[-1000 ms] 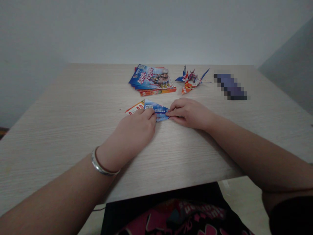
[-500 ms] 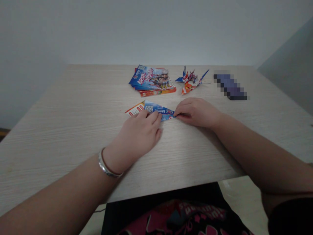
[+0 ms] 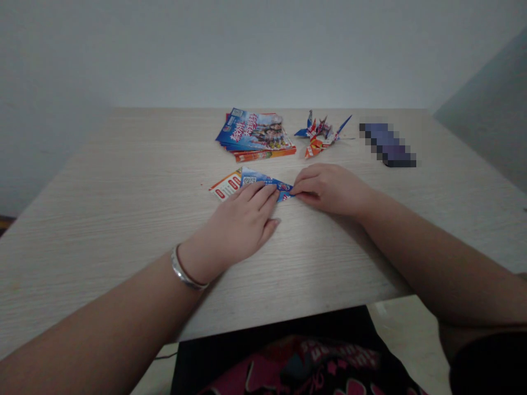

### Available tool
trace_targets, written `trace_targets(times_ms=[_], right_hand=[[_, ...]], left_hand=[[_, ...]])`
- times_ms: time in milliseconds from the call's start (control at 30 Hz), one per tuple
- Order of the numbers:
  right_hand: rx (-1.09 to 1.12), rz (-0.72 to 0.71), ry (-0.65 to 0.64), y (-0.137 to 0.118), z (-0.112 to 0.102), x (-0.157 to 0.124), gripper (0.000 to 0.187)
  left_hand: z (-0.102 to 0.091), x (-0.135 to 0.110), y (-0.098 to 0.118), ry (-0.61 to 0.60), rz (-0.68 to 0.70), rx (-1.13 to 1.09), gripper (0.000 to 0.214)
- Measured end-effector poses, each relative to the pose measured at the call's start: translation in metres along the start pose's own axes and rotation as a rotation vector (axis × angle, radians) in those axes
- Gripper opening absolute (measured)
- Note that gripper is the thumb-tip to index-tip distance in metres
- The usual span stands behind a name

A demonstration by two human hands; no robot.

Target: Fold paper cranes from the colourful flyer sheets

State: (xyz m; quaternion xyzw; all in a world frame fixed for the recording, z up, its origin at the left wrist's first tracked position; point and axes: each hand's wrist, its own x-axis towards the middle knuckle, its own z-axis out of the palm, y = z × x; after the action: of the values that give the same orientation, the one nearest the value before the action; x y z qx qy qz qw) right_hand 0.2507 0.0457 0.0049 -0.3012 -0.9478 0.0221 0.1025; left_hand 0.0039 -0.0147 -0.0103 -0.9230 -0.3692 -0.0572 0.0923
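Note:
A printed paper flyer (image 3: pixel 265 178), folded to a point at its right end, lies on the table between my hands. Its blue side carries a QR code, and a white and orange flap sticks out on the left. My left hand (image 3: pixel 245 222) lies on the lower part of the flyer with its fingers stretched out, covering some of it. The pointed right tip is pinched between the thumb and fingers of my right hand (image 3: pixel 329 189).
Behind the flyer lies a stack of printed flyers (image 3: pixel 257 133). Folded paper cranes (image 3: pixel 321 137) stand to its right. A pixelated dark, phone-like object (image 3: pixel 389 145) lies further right on the pale wooden table (image 3: pixel 123 219). A wall borders the far edge.
My left hand has slid slightly to the right along the flyer, its fingers straighter now. My right hand keeps its pinch on the tip.

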Motion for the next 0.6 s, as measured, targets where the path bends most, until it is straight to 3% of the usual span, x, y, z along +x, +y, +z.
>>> trace_targets(times_ms=[267, 600], right_hand=[[-0.035, 0.002, 0.057, 0.002, 0.006, 0.002, 0.024], [-0.102, 0.198, 0.006, -0.003, -0.002, 0.001, 0.021]], left_hand=[[0.006, -0.001, -0.002, -0.007, 0.002, -0.074, 0.07], [0.002, 0.004, -0.001, -0.094, -0.102, -0.128, 0.066]])
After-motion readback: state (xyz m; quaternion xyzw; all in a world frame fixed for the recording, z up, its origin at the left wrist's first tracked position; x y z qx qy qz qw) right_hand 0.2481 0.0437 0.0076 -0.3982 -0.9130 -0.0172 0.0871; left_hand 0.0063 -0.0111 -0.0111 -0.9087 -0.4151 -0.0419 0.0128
